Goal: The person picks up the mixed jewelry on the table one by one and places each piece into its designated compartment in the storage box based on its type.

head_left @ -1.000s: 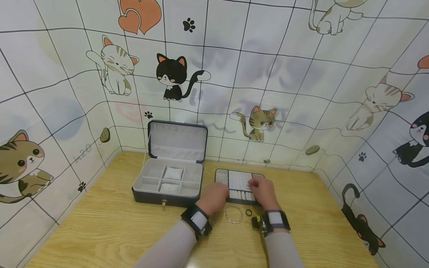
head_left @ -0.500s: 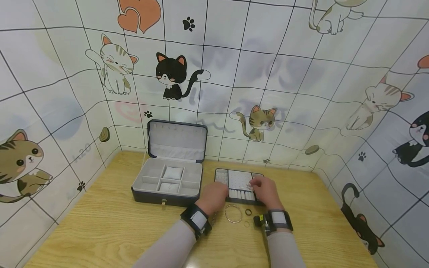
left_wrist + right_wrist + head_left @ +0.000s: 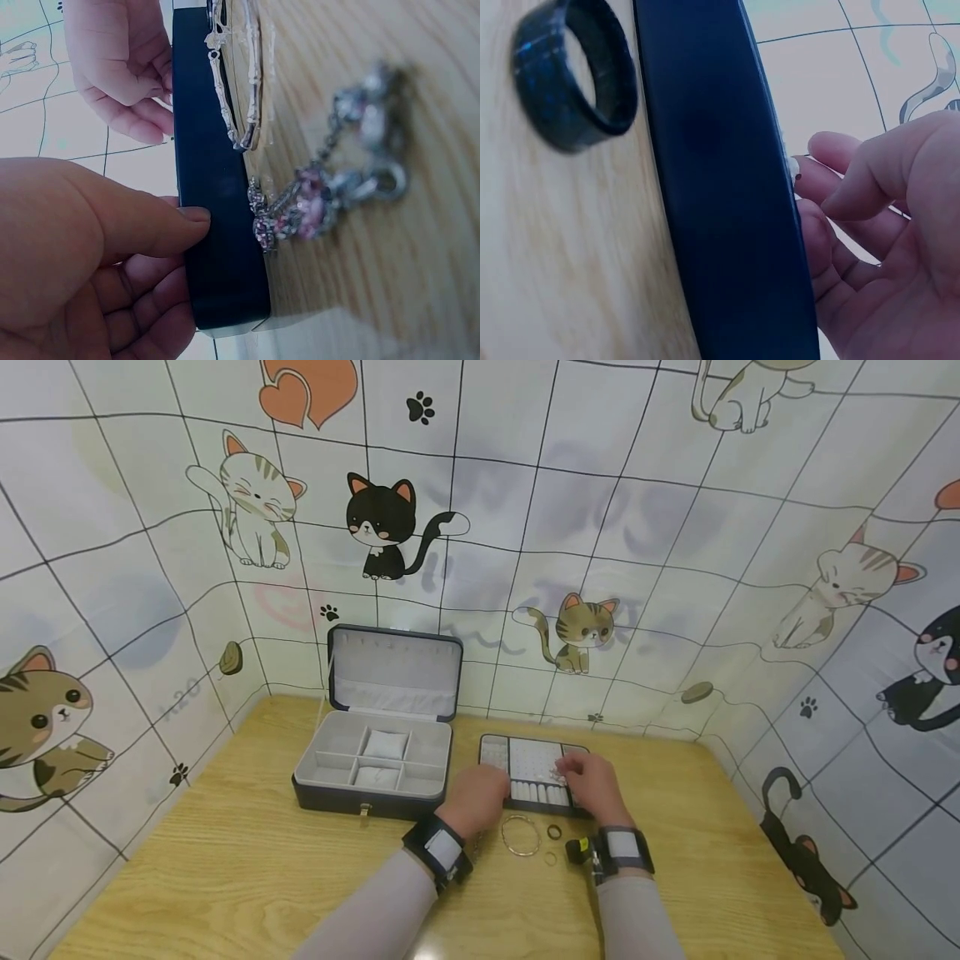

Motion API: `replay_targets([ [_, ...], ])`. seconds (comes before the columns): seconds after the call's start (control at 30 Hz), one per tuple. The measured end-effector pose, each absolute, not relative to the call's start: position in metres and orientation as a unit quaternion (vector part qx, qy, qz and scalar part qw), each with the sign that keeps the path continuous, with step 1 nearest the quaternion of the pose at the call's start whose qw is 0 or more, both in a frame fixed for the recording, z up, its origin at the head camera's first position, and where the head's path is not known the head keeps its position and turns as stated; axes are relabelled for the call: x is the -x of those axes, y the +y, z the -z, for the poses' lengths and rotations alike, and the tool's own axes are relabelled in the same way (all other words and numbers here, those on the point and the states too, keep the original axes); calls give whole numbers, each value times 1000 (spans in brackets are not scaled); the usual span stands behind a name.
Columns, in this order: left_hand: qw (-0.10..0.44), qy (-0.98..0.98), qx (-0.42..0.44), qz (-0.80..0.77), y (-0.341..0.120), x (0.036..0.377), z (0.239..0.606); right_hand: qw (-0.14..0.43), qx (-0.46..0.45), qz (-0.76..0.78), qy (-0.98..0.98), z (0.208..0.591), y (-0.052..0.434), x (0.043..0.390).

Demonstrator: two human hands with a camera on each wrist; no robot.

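Observation:
A small dark tray (image 3: 498, 745) with pale padded slots lies on the wooden table, right of an open jewellery box (image 3: 375, 758). My left hand (image 3: 476, 797) grips the tray's near left corner, thumb pressed on its dark side wall (image 3: 217, 225). My right hand (image 3: 592, 785) hovers over the tray's right part, fingers curled, tips by a tiny shiny piece (image 3: 558, 773). I cannot tell whether they pinch it. In front of the tray lie silver bangles (image 3: 521, 837), a black ring (image 3: 554, 832) and a pink-stone chain (image 3: 315, 210).
A thin small ring (image 3: 551, 859) lies near my right wrist. The box's lid (image 3: 396, 672) stands upright against the cat-print backdrop (image 3: 675, 527) that walls the table on three sides. Bare wood (image 3: 225, 860) spreads to the left and front.
Almost nothing: both hands stay at the tray, and the right hand's fingers have shifted slightly over it.

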State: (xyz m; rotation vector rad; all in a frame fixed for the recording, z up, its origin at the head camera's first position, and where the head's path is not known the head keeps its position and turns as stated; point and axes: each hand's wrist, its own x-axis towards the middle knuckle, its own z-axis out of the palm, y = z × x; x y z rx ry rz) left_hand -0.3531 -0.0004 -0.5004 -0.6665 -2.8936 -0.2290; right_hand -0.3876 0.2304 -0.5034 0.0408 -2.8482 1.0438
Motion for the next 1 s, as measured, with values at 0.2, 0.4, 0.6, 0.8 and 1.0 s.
replay_targets([
  [0.2,84,-968,223,78,2,351,500,59,-31,-340,-938,506,232,386],
  [0.4,83,-968,225,77,5,350,502,63,-26,-341,-938,507,234,385],
  [0.6,78,-967,228,82,4,349,499,63,-18,-349,-935,507,235,383],
  [0.8,75,-968,224,81,0,350,495,82,-9,-365,-928,506,233,386],
  [1.0,74,-968,225,82,0,351,495,142,-24,-397,-906,502,226,385],
])
